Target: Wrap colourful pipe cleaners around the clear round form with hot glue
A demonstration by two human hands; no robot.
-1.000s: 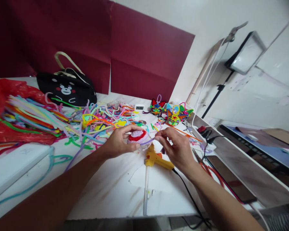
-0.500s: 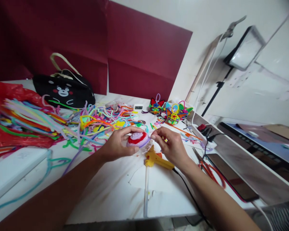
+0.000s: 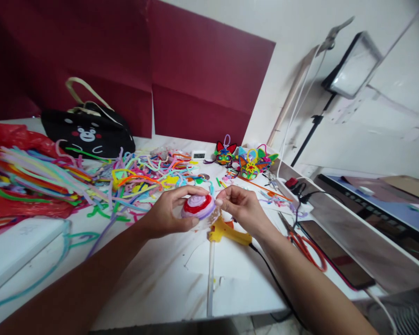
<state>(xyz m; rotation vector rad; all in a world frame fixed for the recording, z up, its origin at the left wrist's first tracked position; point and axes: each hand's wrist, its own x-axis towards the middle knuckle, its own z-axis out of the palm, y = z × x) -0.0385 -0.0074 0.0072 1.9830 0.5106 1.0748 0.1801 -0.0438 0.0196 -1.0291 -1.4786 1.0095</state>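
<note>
My left hand [image 3: 172, 211] curls round a clear ball part-covered with lilac and red pipe cleaner [image 3: 196, 205] wound in a spiral. The thumb presses its near side and the fingers lie over the top. At the ball's right edge, my right hand [image 3: 238, 204] pinches the lilac pipe cleaner between thumb and forefinger; the pinched end is mostly hidden. Just below the hands lies a yellow glue gun [image 3: 226, 231], with a clear glue stick [image 3: 211, 279] pointing toward the table's front edge.
Loose pipe cleaners [image 3: 139, 174] spread across the left, beside a red plastic bag [image 3: 52, 211]. Finished cat-faced balls [image 3: 249, 165] stand at the back. At right are orange-handled pliers [image 3: 305, 246], a phone [image 3: 335, 253] and a tray wall [image 3: 356, 237]. A black bag [image 3: 87, 132] stands back left.
The ball has turned slightly in my left hand, showing more of the spiral. My right hand stays pinched at its edge. The whole view has shifted a little.
</note>
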